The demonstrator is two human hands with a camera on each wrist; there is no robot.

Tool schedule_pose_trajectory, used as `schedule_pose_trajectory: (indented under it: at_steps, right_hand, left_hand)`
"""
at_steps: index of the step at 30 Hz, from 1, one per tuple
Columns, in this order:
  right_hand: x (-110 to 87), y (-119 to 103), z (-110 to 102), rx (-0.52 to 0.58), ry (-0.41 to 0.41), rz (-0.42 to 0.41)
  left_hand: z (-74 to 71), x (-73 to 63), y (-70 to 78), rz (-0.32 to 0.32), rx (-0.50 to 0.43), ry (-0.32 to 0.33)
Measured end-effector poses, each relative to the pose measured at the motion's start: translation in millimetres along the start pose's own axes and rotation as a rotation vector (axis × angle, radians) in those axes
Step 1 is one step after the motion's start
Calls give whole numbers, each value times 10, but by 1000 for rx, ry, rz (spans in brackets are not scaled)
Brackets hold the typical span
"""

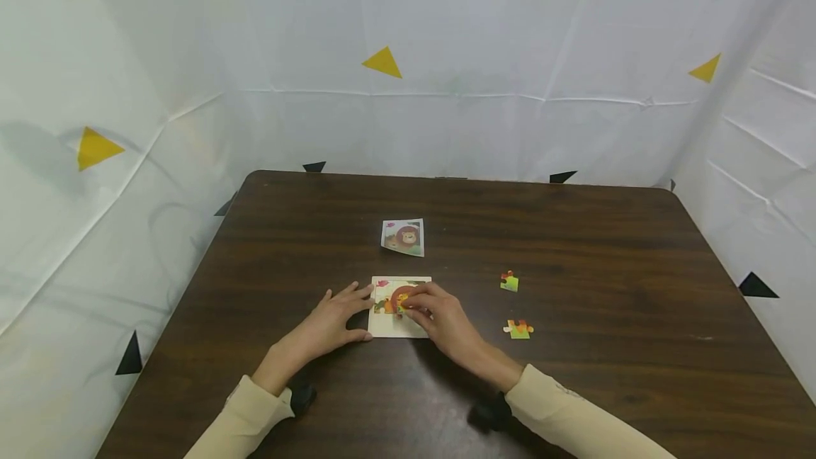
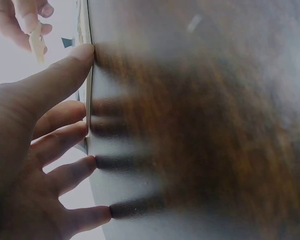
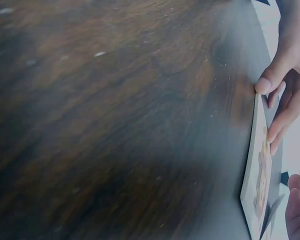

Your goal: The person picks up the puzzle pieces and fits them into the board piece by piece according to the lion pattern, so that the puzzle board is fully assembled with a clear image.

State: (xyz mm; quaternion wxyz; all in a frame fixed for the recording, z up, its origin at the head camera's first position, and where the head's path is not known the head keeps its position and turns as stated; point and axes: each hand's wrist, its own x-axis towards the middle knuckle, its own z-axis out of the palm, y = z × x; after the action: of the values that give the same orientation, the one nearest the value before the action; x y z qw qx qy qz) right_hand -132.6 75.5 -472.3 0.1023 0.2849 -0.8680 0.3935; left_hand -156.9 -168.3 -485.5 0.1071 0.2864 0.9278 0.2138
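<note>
A small puzzle tray [image 1: 385, 328] with a cream border lies on the dark wooden table. Assembled jigsaw pieces fill its upper part, with a brown lion's mane visible in the picture. My left hand [image 1: 328, 323] rests at the tray's left edge, fingers spread and fairly straight, thumb at the lower left corner. Over the middle of the tray my right hand [image 1: 449, 319] pinches a jigsaw piece [image 1: 404, 302] between thumb and fingers. In the left wrist view that piece [image 2: 37, 44] is held tilted, above the tray. The right fingers cover part of the picture.
Two loose jigsaw pieces lie right of the tray, one piece [image 1: 509, 282] farther back and the other piece [image 1: 519, 330] nearer. Behind the tray sits a printed lion picture card [image 1: 403, 239] with a curled edge. White sheeting [image 1: 459, 133] surrounds the table.
</note>
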Motion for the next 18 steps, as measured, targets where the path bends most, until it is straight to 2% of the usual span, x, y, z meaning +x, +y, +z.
schedule_pose_trajectory:
  at_steps: [8, 18]
  right_hand:
    - [85, -41, 133, 39, -50, -16]
    - [90, -48, 309, -41, -29, -118]
  left_hand:
    - [11, 1, -13, 11, -1, 19]
    - [12, -8, -20, 32, 5, 30]
